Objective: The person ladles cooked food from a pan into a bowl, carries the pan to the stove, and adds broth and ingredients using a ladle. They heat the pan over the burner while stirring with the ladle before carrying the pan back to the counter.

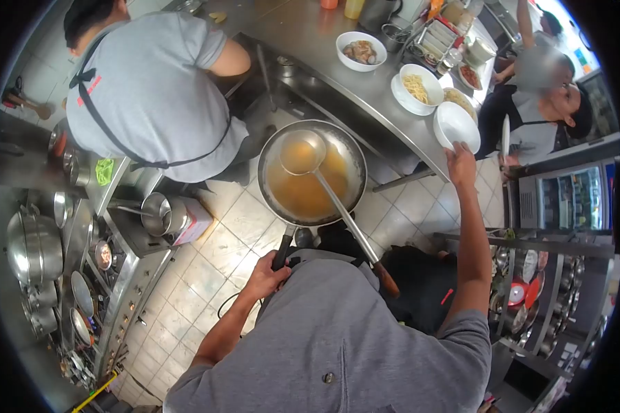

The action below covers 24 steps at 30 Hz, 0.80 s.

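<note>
My left hand (266, 277) is closed around the black handle of a wok (357, 155), holding the pan out in front of my body. Brownish-orange broth (287, 189) covers the wok's bottom. A long-handled ladle (340, 206) lies across the wok, its bowl over the broth and its wooden grip end near my torso. At the counter's edge, my right hand (461, 165) grips the rim of a white bowl (456, 125), which looks empty. Right behind it are a white bowl of noodles (428, 81) and a partly covered dish of food (459, 100).
A steel counter (303, 41) runs across the front, bearing a bowl of food pieces (360, 51) and a condiment rack (437, 43). One co-worker (148, 89) stands at left, another (537, 110) at right. Stoves and a saucepan (164, 213) line the left side.
</note>
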Motion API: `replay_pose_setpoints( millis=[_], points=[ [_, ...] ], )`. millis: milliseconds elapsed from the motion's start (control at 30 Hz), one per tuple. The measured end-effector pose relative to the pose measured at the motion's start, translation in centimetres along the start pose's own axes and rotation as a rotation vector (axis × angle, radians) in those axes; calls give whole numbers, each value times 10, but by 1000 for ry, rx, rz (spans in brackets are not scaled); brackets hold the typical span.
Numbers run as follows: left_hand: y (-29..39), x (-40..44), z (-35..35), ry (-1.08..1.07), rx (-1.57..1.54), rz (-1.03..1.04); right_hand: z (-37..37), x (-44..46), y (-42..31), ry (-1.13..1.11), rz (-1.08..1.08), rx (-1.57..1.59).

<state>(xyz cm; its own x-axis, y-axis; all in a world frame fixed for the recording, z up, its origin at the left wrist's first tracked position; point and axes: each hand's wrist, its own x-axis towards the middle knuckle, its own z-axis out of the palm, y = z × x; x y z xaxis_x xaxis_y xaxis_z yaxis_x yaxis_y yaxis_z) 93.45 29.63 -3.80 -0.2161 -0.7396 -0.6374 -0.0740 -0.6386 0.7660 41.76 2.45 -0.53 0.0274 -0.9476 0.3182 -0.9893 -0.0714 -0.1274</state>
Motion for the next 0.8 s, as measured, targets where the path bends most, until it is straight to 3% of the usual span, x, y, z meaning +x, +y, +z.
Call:
replay_pose_setpoints(
  millis=[167,300,800],
  points=[
    [-16,6,0,50,135,159,-9,-4,3,3,55,-27],
    [-10,8,0,32,174,63,-18,-9,13,-16,76,-62],
    [-2,16,-1,-7,264,84,-43,-30,26,-1,145,-105]
  ],
)
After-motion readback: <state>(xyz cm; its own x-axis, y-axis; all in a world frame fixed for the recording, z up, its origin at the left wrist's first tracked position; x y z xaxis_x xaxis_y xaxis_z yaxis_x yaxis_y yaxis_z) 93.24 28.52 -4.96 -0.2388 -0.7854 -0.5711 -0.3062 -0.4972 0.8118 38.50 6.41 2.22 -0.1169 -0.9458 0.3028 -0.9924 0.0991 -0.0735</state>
